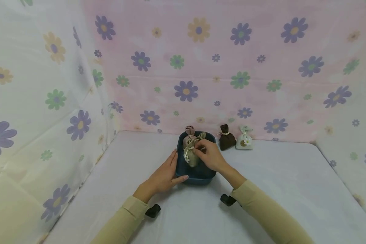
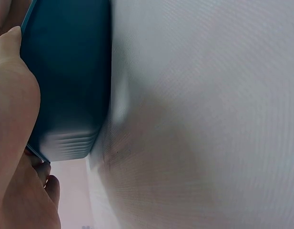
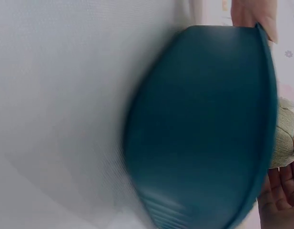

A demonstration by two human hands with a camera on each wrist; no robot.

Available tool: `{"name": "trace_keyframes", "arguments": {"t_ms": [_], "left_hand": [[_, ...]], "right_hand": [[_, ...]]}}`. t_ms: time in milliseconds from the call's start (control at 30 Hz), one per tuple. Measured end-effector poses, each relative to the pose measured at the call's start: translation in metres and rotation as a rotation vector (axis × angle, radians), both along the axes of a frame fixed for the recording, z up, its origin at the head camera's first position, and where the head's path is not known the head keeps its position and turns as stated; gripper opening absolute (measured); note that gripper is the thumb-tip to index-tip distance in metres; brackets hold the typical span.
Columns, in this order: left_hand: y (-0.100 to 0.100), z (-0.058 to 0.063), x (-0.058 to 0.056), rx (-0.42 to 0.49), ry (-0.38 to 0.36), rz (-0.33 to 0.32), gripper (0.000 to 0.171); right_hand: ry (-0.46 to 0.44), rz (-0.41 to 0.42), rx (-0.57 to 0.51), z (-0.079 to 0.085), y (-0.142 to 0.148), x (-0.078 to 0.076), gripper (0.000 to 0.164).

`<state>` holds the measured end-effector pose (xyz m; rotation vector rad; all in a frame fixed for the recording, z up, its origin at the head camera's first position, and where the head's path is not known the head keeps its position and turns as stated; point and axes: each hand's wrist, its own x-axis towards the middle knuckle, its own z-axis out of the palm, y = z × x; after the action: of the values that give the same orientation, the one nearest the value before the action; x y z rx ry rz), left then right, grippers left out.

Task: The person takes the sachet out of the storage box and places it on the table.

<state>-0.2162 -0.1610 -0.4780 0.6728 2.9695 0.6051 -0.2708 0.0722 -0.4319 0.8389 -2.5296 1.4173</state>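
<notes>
A dark blue plastic bin (image 1: 198, 180) stands on the white table near its back edge. My left hand (image 1: 162, 177) holds it at the left, fingers along the outer wall and thumb over the near rim. Between thumb and fingertips my right hand (image 1: 211, 156) pinches the gathered neck of an olive-green drawstring pouch (image 1: 191, 160), which overlaps the bin's inside in the head view. Its cloth body (image 3: 284, 138) shows past the rim in the right wrist view. Behind it, a dusty-pink pouch (image 1: 189, 138) stands in the bin. Another greenish pouch top (image 1: 202, 135) is mostly hidden by the hand.
To the right of the bin stand a dark brown pouch (image 1: 227, 139) and a pale pouch with a white flower (image 1: 244, 140). A pink flowered cloth (image 1: 213, 101) hangs close behind them. Flowered cloths also border the left and right sides.
</notes>
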Motion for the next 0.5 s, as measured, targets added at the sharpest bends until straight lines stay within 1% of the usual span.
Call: {"name": "trace_keyframes", "arguments": {"t_ms": [167, 300, 500], "left_hand": [[-0.001, -0.001, -0.001, 0.007, 0.009, -0.005, 0.111], [-0.001, -0.001, -0.001, 0.0, 0.01, -0.002, 0.112], [-0.001, -0.002, -0.001, 0.015, 0.026, -0.011, 0.111]], "right_hand": [[-0.009, 0.0, -0.014, 0.008, 0.008, 0.003, 0.008], [-0.006, -0.008, -0.015, 0.011, 0.014, 0.004, 0.008], [0.006, -0.023, 0.009, 0.016, 0.023, 0.007, 0.008]]}}
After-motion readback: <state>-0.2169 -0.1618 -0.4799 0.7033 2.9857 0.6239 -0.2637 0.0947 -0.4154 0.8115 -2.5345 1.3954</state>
